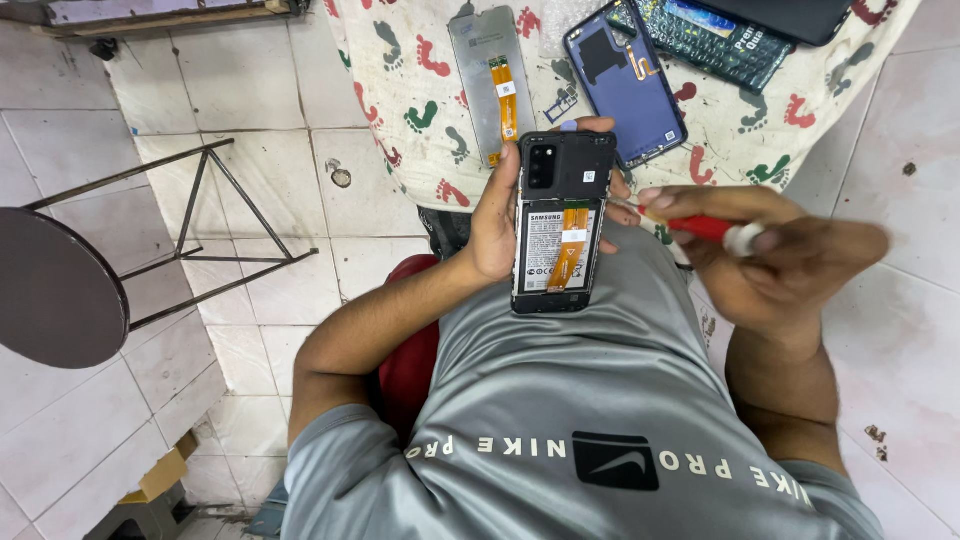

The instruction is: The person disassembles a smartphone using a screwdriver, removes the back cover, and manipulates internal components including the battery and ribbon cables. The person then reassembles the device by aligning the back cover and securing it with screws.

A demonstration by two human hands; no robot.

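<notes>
**Black phone, back off, held over the lap**

Head view: black opened phone, battery and orange flex cable showing, gripped upright in the left hand, fingers wrapped round both long edges. Just right of it, the right hand, fingers closed on a red-handled screwdriver, tip at the phone's right edge. Beyond, on a footprint-patterned cloth: a grey screen panel and a blue back cover. Round stool to the left, on white floor tiles.
</notes>
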